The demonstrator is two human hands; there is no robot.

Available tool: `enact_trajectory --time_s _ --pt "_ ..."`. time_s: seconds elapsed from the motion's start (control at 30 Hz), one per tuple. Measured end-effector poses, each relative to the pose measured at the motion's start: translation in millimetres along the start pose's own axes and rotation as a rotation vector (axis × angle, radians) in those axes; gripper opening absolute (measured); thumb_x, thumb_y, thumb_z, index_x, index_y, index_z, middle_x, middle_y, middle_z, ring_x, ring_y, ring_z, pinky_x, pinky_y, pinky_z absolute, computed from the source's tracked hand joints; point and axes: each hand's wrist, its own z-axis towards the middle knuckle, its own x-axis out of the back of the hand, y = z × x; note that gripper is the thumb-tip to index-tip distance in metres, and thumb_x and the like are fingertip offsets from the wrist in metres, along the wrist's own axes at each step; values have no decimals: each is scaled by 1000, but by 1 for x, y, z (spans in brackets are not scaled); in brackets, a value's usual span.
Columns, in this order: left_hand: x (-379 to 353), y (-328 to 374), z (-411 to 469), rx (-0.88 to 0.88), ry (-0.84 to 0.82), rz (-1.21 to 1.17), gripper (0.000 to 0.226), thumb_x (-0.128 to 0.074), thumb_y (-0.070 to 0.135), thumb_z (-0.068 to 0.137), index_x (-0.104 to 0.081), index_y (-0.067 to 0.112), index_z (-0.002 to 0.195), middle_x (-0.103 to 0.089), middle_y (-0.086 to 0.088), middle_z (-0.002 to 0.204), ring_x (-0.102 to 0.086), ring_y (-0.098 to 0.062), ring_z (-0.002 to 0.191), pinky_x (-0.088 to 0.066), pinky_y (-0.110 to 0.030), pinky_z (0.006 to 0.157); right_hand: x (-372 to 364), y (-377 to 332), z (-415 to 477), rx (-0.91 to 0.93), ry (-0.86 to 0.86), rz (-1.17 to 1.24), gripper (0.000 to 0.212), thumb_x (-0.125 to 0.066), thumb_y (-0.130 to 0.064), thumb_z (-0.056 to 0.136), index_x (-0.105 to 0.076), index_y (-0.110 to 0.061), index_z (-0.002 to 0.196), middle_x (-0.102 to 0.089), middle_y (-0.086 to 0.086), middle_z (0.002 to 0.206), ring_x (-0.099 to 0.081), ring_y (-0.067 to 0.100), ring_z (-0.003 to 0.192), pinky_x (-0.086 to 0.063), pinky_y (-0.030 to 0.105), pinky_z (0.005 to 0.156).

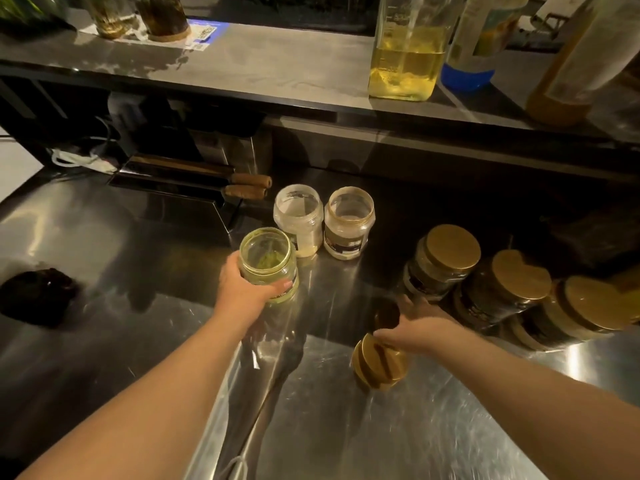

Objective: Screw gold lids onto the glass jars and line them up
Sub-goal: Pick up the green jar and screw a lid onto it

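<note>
Head view shows our left hand (242,289) wrapped around the open green-powder jar (268,263) on the steel bench (433,427), while our right hand (420,323) rests fingers on the stack of gold lids (379,365) without closing. We judge the jar smooth, slippery and breakable; grip its body, lids by their rims.
</note>
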Motion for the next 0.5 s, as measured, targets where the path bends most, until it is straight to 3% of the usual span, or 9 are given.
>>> enact_trajectory --time_s 0.23,0.4,0.5 --pt "-7 -6 -26 -98 -120 134 99 -111 38 55 -49 40 131 -62 13 126 -64 -11 114 -55 -38 93 0 -1 1 14 150 -13 109 -66 -76 75 -17 -38 163 -31 11 163 -50 40 138 -55 48 101" --pt "-17 4 -46 -141 -257 278 104 -95 64 38 -43 45 125 -57 22 120 -60 -2 105 -46 -19 75 46 -21 -35 358 213 392 104 -71 -76 61 -25 -52 151 -38 -6 135 -56 22 113 -55 26 74" --pt "-24 7 -54 -204 -315 347 96 -97 57 46 -41 49 123 -50 24 122 -60 -4 107 -54 -23 78 72 -36 -57 587 197 444 97 -80 -66 63 -31 -57 146 -41 -17 130 -53 14 113 -56 26 81"
